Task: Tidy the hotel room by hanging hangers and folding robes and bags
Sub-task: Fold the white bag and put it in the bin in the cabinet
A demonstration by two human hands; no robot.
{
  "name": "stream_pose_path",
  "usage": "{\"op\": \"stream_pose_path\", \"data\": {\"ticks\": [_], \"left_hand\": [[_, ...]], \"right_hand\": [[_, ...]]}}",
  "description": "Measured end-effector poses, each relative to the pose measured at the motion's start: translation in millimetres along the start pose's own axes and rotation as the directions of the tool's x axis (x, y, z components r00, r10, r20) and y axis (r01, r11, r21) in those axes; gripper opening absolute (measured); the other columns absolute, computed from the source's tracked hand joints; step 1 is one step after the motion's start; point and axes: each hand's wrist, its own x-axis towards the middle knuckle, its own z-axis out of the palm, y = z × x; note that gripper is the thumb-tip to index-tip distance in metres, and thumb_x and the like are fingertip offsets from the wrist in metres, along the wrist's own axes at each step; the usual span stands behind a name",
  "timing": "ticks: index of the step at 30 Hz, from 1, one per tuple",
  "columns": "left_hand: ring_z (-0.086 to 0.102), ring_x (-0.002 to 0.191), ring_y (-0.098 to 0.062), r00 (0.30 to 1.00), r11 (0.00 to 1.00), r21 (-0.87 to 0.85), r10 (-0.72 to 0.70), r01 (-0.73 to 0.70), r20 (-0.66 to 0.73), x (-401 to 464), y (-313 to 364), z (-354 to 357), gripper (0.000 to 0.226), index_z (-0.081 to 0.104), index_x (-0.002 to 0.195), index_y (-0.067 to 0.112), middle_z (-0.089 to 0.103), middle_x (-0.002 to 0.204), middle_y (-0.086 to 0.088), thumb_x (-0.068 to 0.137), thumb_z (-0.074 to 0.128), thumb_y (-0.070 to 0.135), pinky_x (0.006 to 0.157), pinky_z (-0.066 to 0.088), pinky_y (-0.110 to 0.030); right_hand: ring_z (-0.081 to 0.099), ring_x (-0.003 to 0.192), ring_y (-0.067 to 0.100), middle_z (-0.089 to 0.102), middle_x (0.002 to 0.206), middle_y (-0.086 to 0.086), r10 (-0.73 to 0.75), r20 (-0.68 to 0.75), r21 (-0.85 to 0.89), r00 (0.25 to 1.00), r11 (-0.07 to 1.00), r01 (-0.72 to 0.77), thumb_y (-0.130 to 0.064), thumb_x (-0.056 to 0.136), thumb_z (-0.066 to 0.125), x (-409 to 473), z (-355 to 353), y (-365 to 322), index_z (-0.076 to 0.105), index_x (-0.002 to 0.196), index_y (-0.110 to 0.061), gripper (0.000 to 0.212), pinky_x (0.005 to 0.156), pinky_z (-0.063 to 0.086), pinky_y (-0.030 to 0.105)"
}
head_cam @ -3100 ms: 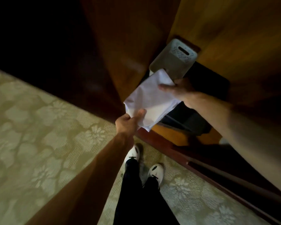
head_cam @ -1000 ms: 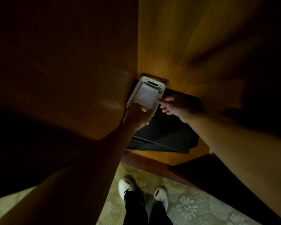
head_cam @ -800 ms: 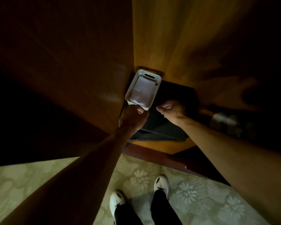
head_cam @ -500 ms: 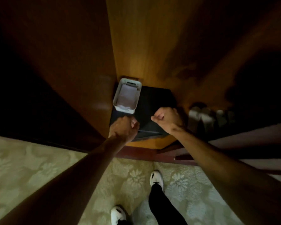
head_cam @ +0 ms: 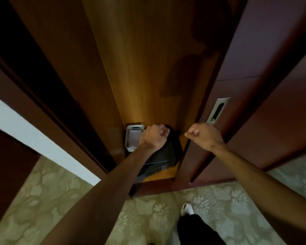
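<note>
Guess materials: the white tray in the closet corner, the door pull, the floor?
White tray: looks like matte moulded plastic, with rounded rim and slotted handle. Door pull: brushed metal, going by its grey sheen, recessed in glossy dark wood. Floor: woven carpet, pale floral pattern, no shine.

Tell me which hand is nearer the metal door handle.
Right. The right hand is curled just below the handle; the left hand is farther left, beside the white tray.

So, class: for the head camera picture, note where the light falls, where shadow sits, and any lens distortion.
Head view: warm light on the wardrobe's back panel; dark shadow at upper left; the tray and safe sit dim; wide-angle lens bows the sliding door edges; hands sharp, little blur.
</note>
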Motion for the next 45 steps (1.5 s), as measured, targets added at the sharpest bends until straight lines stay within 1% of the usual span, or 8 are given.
{"op": "stream_pose_path", "data": {"ticks": [6, 9, 14, 18, 25, 30, 34, 45], "left_hand": [[0.064, 0.110, -0.015, 0.998, 0.998, 0.024, 0.055, -0.056, 0.010, 10, 74, -12, 0.026, 0.067, 0.117, 0.021, 0.071, 0.115, 0.002, 0.102, 0.052, 0.036, 0.094, 0.052, -0.032], [0.064, 0.109, -0.018, 0.999, 0.997, 0.059, 0.052, -0.050, -0.017, 24, 99, -17, 0.033, 0.066, 0.115, 0.020, 0.071, 0.113, 0.000, 0.101, 0.050, 0.046, 0.095, 0.052, -0.036], [0.066, 0.102, -0.023, 0.993, 0.972, 0.214, 0.108, -0.096, -0.044, 47, 143, -19, 0.056, 0.062, 0.116, 0.020, 0.071, 0.107, -0.003, 0.096, 0.041, 0.067, 0.085, 0.055, -0.042], [0.064, 0.093, -0.024, 0.993, 0.937, 0.338, 0.107, -0.082, -0.057, 55, 164, -12, 0.057, 0.060, 0.110, 0.016, 0.066, 0.100, -0.005, 0.095, 0.041, 0.068, 0.076, 0.055, -0.040], [0.066, 0.101, -0.026, 0.985, 0.952, 0.272, 0.160, -0.137, -0.066, 55, 154, -13, 0.071, 0.059, 0.125, 0.016, 0.071, 0.110, -0.006, 0.089, 0.043, 0.075, 0.080, 0.056, -0.044], [0.070, 0.088, -0.027, 0.983, 0.962, 0.233, 0.162, -0.139, -0.081, 52, 144, -18, 0.072, 0.058, 0.127, 0.013, 0.072, 0.099, -0.009, 0.089, 0.045, 0.073, 0.074, 0.058, -0.045], [0.071, 0.084, -0.023, 0.981, 0.964, 0.217, 0.178, -0.156, -0.083, 48, 132, -28, 0.073, 0.054, 0.134, 0.016, 0.072, 0.110, -0.005, 0.090, 0.045, 0.074, 0.071, 0.059, -0.044], [0.070, 0.076, -0.017, 0.987, 0.972, 0.204, 0.139, -0.120, -0.081, 26, 79, -68, 0.075, 0.048, 0.138, 0.024, 0.073, 0.107, 0.002, 0.086, 0.044, 0.078, 0.072, 0.060, -0.043]], "right_hand": [[0.068, 0.092, 0.011, 0.073, 0.092, -0.011, 0.038, -0.024, -0.057, 0.999, 0.998, -0.040, -0.048, 0.089, 0.068, -9, -59, 16, 0.072, 0.096, -0.030, 0.019, 0.074, 0.050, 0.028], [0.068, 0.093, 0.013, 0.074, 0.094, -0.009, 0.055, -0.037, -0.129, 0.998, 0.990, -0.059, -0.049, 0.089, 0.067, 1, -82, 22, 0.074, 0.097, -0.031, 0.021, 0.075, 0.053, 0.031], [0.068, 0.099, 0.020, 0.071, 0.106, -0.002, 0.074, -0.069, -0.310, 0.995, 0.946, -0.092, -0.044, 0.088, 0.068, 11, -93, 25, 0.073, 0.105, -0.030, 0.023, 0.078, 0.053, 0.032], [0.068, 0.093, 0.024, 0.070, 0.102, 0.003, 0.058, -0.013, -0.249, 0.998, 0.967, -0.060, -0.044, 0.084, 0.074, 16, -80, 30, 0.070, 0.100, -0.020, 0.029, 0.070, 0.050, 0.030], [0.067, 0.084, 0.023, 0.069, 0.094, 0.002, 0.047, 0.013, -0.174, 0.999, 0.984, -0.044, -0.045, 0.079, 0.080, 22, -70, 29, 0.067, 0.092, -0.015, 0.035, 0.067, 0.051, 0.031], [0.068, 0.096, 0.027, 0.069, 0.099, 0.006, 0.032, 0.049, -0.180, 0.998, 0.983, -0.023, -0.041, 0.079, 0.081, 24, -73, 18, 0.069, 0.097, -0.011, 0.037, 0.071, 0.051, 0.032], [0.068, 0.094, 0.027, 0.068, 0.097, 0.006, 0.011, 0.069, -0.169, 0.998, 0.986, 0.000, -0.039, 0.080, 0.080, 22, -69, 3, 0.066, 0.093, -0.012, 0.033, 0.071, 0.052, 0.033], [0.068, 0.093, 0.027, 0.068, 0.097, 0.007, -0.020, 0.099, -0.170, 0.995, 0.985, 0.036, -0.043, 0.081, 0.078, 19, -34, -57, 0.062, 0.083, -0.017, 0.031, 0.073, 0.055, 0.036]]}}
